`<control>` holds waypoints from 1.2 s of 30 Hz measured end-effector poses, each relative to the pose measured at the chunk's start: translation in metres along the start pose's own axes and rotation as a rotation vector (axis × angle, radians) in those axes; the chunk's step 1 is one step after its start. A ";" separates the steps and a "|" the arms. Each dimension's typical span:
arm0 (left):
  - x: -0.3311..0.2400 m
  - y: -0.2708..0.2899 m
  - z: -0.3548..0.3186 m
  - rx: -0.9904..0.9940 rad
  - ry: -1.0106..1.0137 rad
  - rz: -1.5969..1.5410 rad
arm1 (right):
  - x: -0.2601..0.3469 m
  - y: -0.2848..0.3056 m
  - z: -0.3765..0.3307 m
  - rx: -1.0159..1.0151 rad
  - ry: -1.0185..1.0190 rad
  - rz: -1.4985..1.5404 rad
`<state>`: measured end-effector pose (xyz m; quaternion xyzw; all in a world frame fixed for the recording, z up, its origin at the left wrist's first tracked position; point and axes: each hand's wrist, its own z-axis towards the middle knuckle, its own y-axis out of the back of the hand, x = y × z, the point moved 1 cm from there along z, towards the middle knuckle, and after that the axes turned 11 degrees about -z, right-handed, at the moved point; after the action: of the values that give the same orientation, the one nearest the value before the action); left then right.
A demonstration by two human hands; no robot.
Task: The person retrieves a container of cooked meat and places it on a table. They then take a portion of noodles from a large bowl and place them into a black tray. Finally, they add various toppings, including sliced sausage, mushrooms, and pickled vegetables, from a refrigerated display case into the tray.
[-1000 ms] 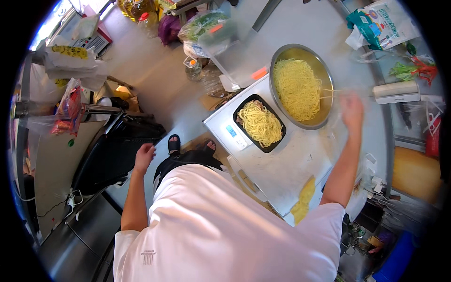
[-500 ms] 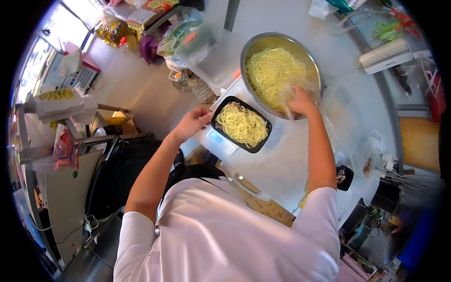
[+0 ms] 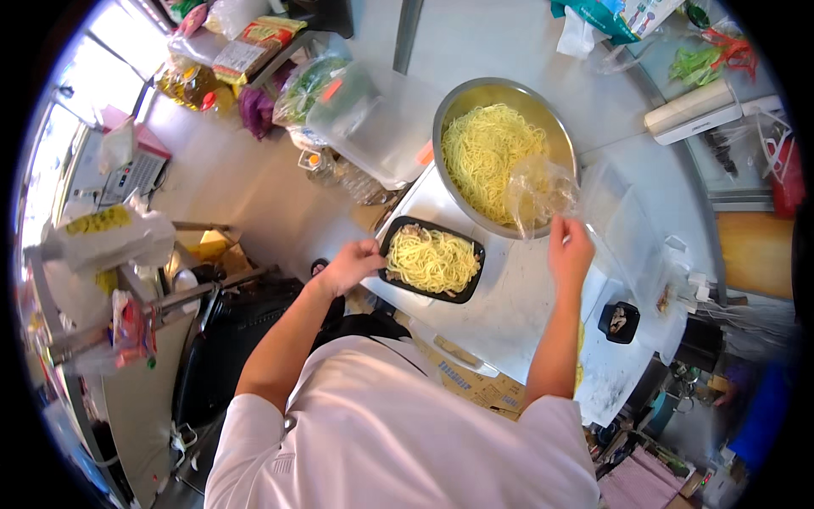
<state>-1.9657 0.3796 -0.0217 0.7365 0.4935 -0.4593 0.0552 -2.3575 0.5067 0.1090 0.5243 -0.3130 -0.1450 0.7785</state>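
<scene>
My left hand (image 3: pixel 356 265) pinches the left edge of a black plastic tray (image 3: pixel 459 298). Yellow noodles (image 3: pixel 432 261) fill the tray, with some brownish bits at its upper left corner. To the upper right stands a large steel bowl (image 3: pixel 440 144) holding a heap of thin yellow noodles (image 3: pixel 487 153). A crumpled clear plastic bag (image 3: pixel 541 193) lies over the bowl's right front rim and the noodles. Just below that rim is my right hand (image 3: pixel 571 253), fingers curled, fingertips close to the plastic. Nothing shows clearly in it.
A clear plastic tub (image 3: pixel 381 119) stands left of the bowl. A small black tray (image 3: pixel 619 322) with dark pieces sits at the right, near clear plastic sheeting (image 3: pixel 623 220). Bottles (image 3: pixel 356 182) stand at the table's left edge. A roll of film (image 3: pixel 691 110) lies at the far right.
My right hand has slipped out of the clear plastic and drawn back from the bowl toward me. My left hand has moved in and taken hold of the tray's edge, which has turned slightly.
</scene>
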 end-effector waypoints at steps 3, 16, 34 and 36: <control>-0.002 0.015 -0.006 0.042 0.049 -0.194 | -0.004 -0.016 -0.042 0.053 -0.144 0.023; -0.081 0.167 -0.131 -0.254 -0.209 -0.389 | 0.189 -0.088 -0.013 0.191 0.154 0.385; -0.264 0.245 -0.141 -1.086 -0.588 -0.769 | 0.658 -0.290 0.164 1.612 0.612 0.699; -0.288 0.270 -0.136 -1.122 -0.625 -0.771 | 0.700 -0.309 0.177 1.690 0.615 0.746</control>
<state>-1.6974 0.1211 0.1667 0.2076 0.8381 -0.3132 0.3954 -1.9056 -0.1355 0.1081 0.7923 -0.2429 0.5268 0.1890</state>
